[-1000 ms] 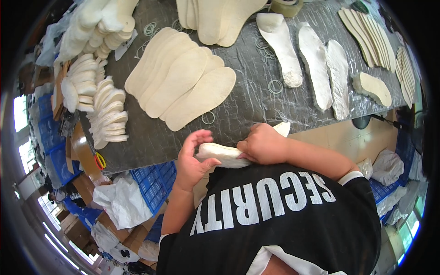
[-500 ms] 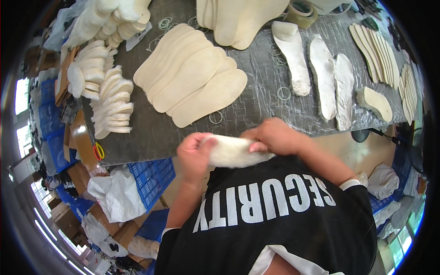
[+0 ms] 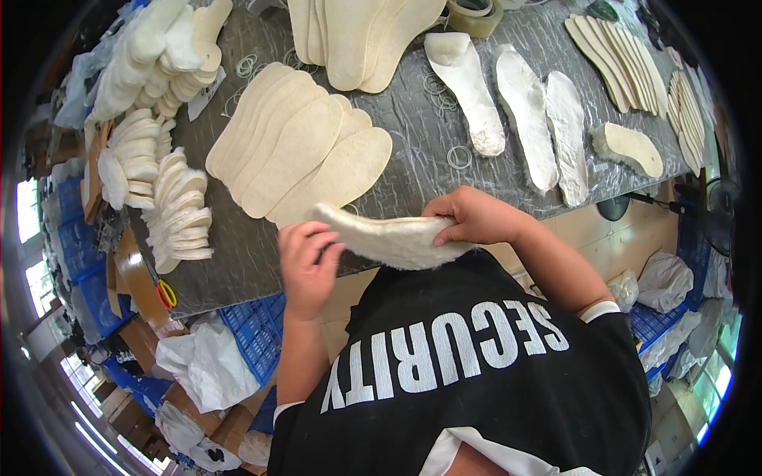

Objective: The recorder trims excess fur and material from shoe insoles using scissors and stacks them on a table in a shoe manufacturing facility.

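A fleecy cream insole [image 3: 389, 238] is held above the near edge of the table, its furry side toward me and its left end raised. My right hand [image 3: 480, 218] pinches its right end between thumb and fingers. Just by the left part of the insole, my left hand [image 3: 305, 266] is open with fingers apart; whether a fingertip touches the fleece is hard to tell. Beyond them, flat cream insoles [image 3: 294, 143] lie fanned out in an overlapping pile on the table.
The dark, plastic-covered table [image 3: 421, 178] holds fleecy insole stacks [image 3: 178, 210] at left and single white insoles [image 3: 528, 119] at right. Tape rolls [image 3: 476, 20] stand at the back. Yellow-handled scissors [image 3: 165, 293] lie at the left edge. Below is a blue crate [image 3: 258, 325].
My left hand has loosened from the insole and spread its fingers. The insole now shows more of its length, left end raised. The whole view has shifted somewhat.
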`<state>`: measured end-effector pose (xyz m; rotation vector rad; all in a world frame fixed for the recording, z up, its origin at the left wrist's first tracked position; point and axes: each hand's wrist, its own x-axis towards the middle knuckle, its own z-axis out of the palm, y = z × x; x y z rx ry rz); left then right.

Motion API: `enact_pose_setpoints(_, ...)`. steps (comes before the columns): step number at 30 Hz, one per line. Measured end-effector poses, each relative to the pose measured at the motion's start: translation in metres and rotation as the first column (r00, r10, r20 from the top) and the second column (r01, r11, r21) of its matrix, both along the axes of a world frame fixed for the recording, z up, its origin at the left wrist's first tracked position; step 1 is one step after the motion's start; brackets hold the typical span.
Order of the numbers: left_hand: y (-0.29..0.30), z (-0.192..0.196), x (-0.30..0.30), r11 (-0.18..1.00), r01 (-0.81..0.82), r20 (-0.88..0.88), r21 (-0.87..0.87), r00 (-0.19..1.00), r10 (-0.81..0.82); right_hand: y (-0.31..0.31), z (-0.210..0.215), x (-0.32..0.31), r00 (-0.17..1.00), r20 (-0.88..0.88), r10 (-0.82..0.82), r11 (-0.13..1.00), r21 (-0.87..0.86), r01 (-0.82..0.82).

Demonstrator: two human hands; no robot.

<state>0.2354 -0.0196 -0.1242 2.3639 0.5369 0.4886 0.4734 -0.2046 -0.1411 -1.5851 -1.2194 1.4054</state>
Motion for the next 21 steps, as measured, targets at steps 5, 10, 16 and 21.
enact_pose_setpoints(5,-0.022,0.001,0.045,0.961,0.272,-0.083,0.054,0.96,-0.267,-0.005,0.0,-0.003,0.997,0.068,-0.023,1.0,0.001,0.023)
enact_pose_setpoints(10,-0.028,-0.01,0.053,0.939,0.342,-0.103,0.035,0.936,-0.337,-0.017,-0.013,-0.003,0.993,-0.107,-0.057,0.997,-0.052,0.052)
enact_pose_setpoints(16,-0.045,-0.02,0.06,0.879,0.474,-0.053,0.063,0.881,-0.471,-0.001,-0.032,0.003,0.956,-0.288,0.052,0.971,-0.208,-0.116)
enact_pose_setpoints(21,-0.046,-0.023,0.063,0.858,0.509,0.003,0.07,0.86,-0.511,0.002,-0.036,0.0,0.909,-0.399,-0.123,0.939,-0.343,-0.023)
